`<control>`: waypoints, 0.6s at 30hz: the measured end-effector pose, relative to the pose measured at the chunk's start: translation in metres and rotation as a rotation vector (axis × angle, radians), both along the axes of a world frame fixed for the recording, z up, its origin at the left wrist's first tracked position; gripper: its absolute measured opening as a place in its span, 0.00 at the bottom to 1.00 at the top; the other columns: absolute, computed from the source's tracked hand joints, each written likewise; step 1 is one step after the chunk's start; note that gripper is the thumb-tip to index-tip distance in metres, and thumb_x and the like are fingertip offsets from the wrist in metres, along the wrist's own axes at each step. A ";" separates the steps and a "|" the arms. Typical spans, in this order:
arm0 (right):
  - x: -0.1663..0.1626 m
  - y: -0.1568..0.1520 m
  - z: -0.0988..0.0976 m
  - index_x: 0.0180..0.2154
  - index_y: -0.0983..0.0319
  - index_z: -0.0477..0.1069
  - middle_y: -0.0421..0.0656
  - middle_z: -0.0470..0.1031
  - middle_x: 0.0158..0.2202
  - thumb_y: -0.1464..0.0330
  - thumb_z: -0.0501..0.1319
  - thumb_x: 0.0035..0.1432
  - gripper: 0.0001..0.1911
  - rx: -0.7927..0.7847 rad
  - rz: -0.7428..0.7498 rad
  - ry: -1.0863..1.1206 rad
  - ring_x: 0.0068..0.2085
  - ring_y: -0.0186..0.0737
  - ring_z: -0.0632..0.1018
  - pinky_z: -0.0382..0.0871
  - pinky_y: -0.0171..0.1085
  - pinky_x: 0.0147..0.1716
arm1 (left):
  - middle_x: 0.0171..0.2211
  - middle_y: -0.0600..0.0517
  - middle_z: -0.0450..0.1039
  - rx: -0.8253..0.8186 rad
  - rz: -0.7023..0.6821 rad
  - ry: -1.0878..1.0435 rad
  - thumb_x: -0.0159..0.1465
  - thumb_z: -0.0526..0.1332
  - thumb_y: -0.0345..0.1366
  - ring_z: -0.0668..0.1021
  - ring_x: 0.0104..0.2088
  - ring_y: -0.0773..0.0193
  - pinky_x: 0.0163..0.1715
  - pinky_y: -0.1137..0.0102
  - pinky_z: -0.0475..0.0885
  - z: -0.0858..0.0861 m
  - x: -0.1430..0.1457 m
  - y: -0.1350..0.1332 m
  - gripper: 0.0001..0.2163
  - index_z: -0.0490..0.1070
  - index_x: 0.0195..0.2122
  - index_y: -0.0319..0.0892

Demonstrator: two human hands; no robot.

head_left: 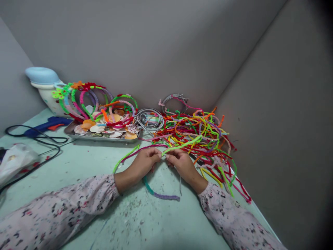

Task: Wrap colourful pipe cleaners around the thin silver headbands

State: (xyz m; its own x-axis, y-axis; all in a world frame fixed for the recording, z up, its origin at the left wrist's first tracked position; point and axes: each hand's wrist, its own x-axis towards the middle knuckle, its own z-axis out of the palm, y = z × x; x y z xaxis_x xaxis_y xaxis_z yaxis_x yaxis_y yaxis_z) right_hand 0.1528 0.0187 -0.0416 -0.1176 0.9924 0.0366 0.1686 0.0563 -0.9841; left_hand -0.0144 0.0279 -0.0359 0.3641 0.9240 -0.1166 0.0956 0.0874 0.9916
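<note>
My left hand (144, 162) and my right hand (180, 162) meet at the middle of the pale green table (85, 166), fingertips pinched together. Between them runs a thin headband (158, 192) partly wrapped in teal and purple pipe cleaner, curving down below my hands. A magenta pipe cleaner (145, 148) and a lime green pipe cleaner (182, 145) pass through my pinched fingers and trail off to the left and right. A big tangled pile of coloured pipe cleaners (200, 135) lies just beyond my right hand.
A metal tray (70, 132) of shells holds several wrapped headbands (85, 99). Bare wire headbands (149, 119) lie beside it. A blue glue gun (49, 125) with a black cord (39, 152), a plastic bag (15, 159) and a white lidded pot (45, 86) stand left. Grey walls enclose the corner.
</note>
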 end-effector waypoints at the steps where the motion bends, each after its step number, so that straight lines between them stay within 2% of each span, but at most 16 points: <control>1: 0.000 0.000 0.001 0.31 0.63 0.71 0.36 0.68 0.22 0.67 0.60 0.51 0.05 -0.001 0.017 0.013 0.23 0.32 0.68 0.63 0.33 0.24 | 0.17 0.59 0.58 0.002 0.000 0.001 0.58 0.57 0.37 0.60 0.16 0.73 0.15 0.74 0.53 0.000 0.000 0.000 0.06 0.66 0.27 0.41; 11: -0.002 -0.001 0.007 0.30 0.63 0.71 0.37 0.69 0.23 0.67 0.59 0.49 0.06 -0.033 0.069 -0.017 0.24 0.33 0.69 0.63 0.33 0.26 | 0.18 0.58 0.59 -0.019 -0.015 0.012 0.57 0.58 0.35 0.61 0.16 0.73 0.16 0.74 0.53 -0.002 -0.001 0.001 0.04 0.68 0.27 0.40; 18: -0.001 0.000 0.005 0.27 0.63 0.70 0.36 0.67 0.20 0.69 0.58 0.51 0.04 0.010 0.024 -0.050 0.23 0.32 0.68 0.61 0.32 0.24 | 0.19 0.58 0.59 -0.028 -0.003 -0.007 0.58 0.59 0.39 0.61 0.16 0.73 0.16 0.74 0.53 -0.005 0.000 0.002 0.07 0.68 0.31 0.40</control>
State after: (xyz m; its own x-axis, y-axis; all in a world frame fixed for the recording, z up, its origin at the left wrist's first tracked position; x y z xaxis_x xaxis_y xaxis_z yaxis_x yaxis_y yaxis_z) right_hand 0.1516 0.0187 -0.0370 -0.1429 0.9889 0.0399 0.2163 0.0706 -0.9738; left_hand -0.0148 0.0297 -0.0407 0.3681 0.9193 -0.1394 0.0891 0.1144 0.9894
